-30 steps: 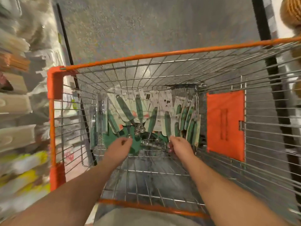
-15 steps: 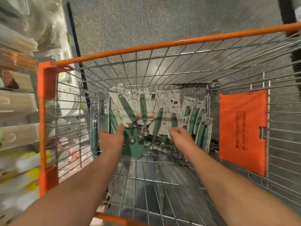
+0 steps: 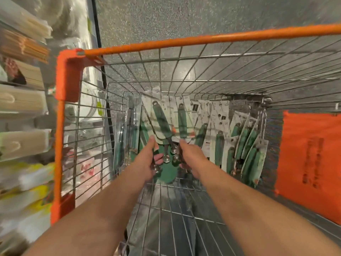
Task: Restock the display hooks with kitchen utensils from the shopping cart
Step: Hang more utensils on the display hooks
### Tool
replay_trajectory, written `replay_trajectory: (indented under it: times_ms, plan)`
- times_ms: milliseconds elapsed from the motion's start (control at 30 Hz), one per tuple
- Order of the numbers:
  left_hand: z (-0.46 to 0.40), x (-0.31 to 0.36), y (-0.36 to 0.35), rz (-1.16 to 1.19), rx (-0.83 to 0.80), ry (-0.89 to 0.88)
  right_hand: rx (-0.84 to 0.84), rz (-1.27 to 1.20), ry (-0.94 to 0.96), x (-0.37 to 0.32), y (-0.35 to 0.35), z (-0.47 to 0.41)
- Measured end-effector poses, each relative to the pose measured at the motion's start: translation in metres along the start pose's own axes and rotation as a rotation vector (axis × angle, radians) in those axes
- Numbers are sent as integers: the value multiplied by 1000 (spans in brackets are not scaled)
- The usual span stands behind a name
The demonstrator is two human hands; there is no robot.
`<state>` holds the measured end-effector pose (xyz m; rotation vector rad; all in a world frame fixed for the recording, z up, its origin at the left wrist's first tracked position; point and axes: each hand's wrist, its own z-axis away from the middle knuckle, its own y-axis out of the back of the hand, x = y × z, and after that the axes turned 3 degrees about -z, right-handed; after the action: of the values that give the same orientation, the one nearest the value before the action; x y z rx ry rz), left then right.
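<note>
- Card print blurred, unreadable.
- Wire shopping cart (image 3: 184, 41) holds carded green-handled utensils (image 3: 247, 143) at far end.
- Left hand (image 3: 145, 163) and right hand (image 3: 191, 156) both pinch a bunch of utensil cards (image 3: 162, 119).

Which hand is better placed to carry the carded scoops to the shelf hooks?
Probably the left hand. It grips the scoop cards on the side nearer the shelves, which stand to the left of the cart. The right hand grips the same bunch, farther away.
</note>
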<state>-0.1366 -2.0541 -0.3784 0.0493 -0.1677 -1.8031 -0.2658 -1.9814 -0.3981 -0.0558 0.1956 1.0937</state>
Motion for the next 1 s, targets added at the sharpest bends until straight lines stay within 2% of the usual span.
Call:
replay_trajectory:
  times_ms: [167, 300, 433, 767, 867, 1000]
  plan:
    - [-4, 2, -8, 85, -48, 18, 27, 50, 7, -2, -8, -4]
    - [-1, 1, -16, 19, -88, -9, 26, 64, 70, 8, -15, 1]
    - [8, -2, -22, 49, -89, -32, 1, 69, 87, 20, -17, 11]
    - [17, -9, -27, 11, -176, -21, -51, 373, 224, 24, 6, 24]
    - [23, -14, -30, 77, -232, 12, -107, 380, 205, 27, 14, 31]
    - [31, -21, -35, 133, -236, 16, -32, 291, 75, 22, 24, 36]
